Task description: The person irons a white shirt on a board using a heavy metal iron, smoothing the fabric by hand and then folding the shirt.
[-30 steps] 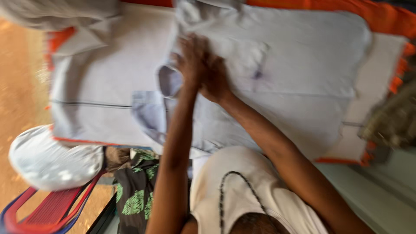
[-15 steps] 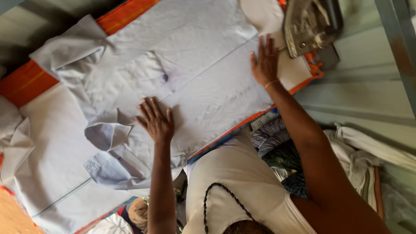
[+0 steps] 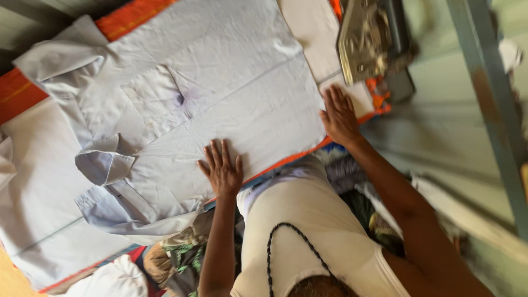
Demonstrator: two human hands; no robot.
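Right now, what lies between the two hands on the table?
In the head view, only flat shirt cloth: the lower front panel runs from the left hand to the right hand at its hem. Nothing else sits there.

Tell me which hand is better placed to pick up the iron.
Right. The right hand lies flat at the shirt's edge, just below the iron; the left hand presses the shirt farther away.

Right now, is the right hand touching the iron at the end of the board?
Apart. In the head view the right hand lies flat at the shirt's hem, with a strip of pale board cover showing between its fingertips and the iron.
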